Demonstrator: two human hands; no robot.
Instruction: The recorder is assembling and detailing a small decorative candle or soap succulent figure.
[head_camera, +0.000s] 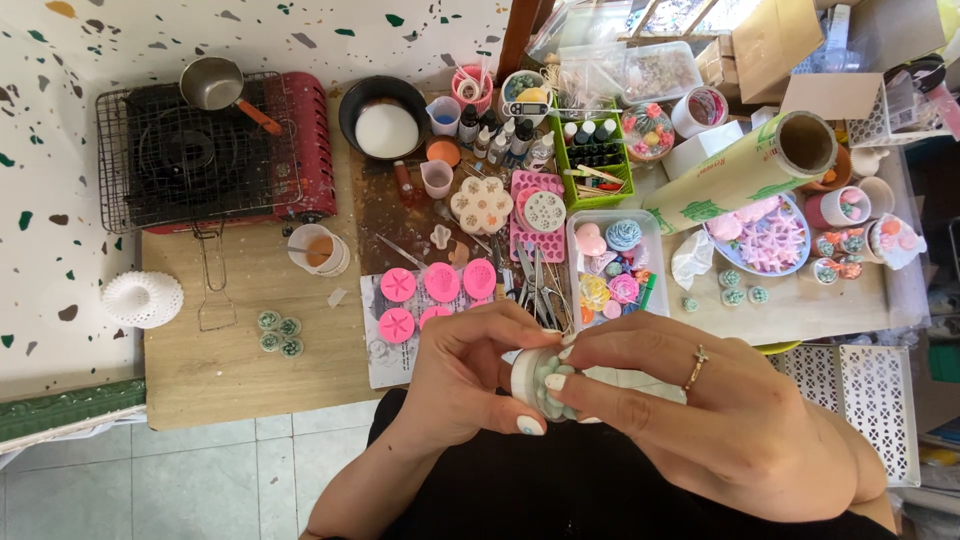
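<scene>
Holding a small round white pot (537, 383) topped with pale green moulded rosettes, we have both hands closed on it above the lap, just in front of the bench (250, 360). The left hand (462, 385) pinches its side between thumb and fingertips; the right hand (700, 415), ring on one finger, wraps the other side, fingers curled over the top. Risk, as we judge it: the rosettes look soft and waxy, so tight fingers could dent them, and a slip would drop the pot onto the dark cloth below. Beyond lie glossy pink round moulds (440, 283) on paper, a clear tray (612, 262) of pastel shapes, and a red camping stove (215, 150) with wire grate.
</scene>
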